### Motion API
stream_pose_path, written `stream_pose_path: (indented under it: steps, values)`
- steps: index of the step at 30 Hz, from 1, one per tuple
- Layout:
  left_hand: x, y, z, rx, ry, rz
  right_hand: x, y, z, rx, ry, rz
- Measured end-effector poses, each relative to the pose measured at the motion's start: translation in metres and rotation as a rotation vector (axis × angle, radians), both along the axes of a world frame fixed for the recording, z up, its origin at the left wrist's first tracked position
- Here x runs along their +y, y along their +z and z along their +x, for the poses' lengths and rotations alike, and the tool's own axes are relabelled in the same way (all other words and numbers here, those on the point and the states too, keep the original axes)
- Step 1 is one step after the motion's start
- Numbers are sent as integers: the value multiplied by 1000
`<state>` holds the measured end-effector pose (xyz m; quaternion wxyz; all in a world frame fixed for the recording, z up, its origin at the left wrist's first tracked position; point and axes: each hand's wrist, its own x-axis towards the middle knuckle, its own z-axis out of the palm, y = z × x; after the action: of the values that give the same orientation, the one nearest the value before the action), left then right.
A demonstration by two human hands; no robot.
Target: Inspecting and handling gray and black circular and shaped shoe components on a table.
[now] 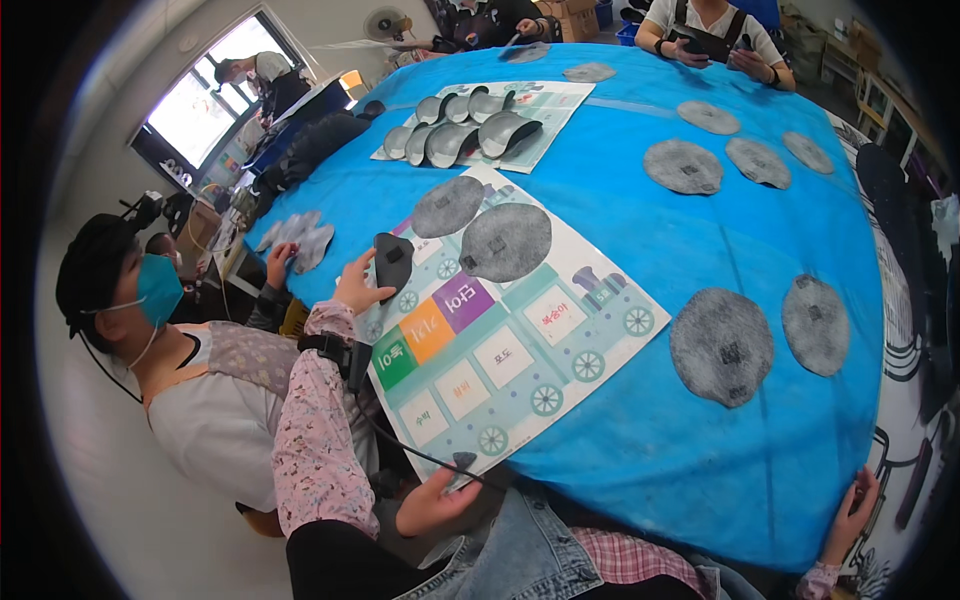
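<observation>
Blue sheeting [610, 240] covers a broad worktable in a crowded workroom, lit by a bright window [198, 118] at the upper left. At the table's near side, a worker's left hand [358, 285] meets a dark curved piece [393, 262] bearing a black square tab, at the upper left edge of a printed board [550, 360]. Thumb and fingers stand apart along the piece's near edge; whether they pinch it cannot be told from this angle. A black strap [325, 345] circles the wrist above a pink floral sleeve [325, 450]. The right hand [853, 507] lies at the table's right edge, fingers bent; whether it grips the edge is also unclear.

Just beside the dark piece, two grey fabric ovals [507, 243] with small dark patches lie on the board. At the board's bottom corner, a co-worker's hand [435, 507] is near a small dark piece [463, 460]. Beyond, a second board [560, 110] carries two rows of shiny arched pieces [450, 143]. More grey ovals [722, 347] lie spread across the sheeting to the right. A co-worker in a teal mask [158, 290] sits at left, near pale grey pieces [312, 245]. Across the table, another person's hands [690, 53] hold dark objects, and an electric fan [388, 22] stands in the background.
</observation>
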<state>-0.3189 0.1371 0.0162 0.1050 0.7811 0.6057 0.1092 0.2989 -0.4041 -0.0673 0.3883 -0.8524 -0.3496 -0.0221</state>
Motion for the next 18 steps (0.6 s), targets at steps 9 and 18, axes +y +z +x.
stream_pose_path:
  steps: [9,18]
  values:
    - [-19,4,49,180,-183,119,-6,4,5,-6,-40,-9]
    - [-25,8,9,-145,-38,233,1,4,5,93,-3,-33]
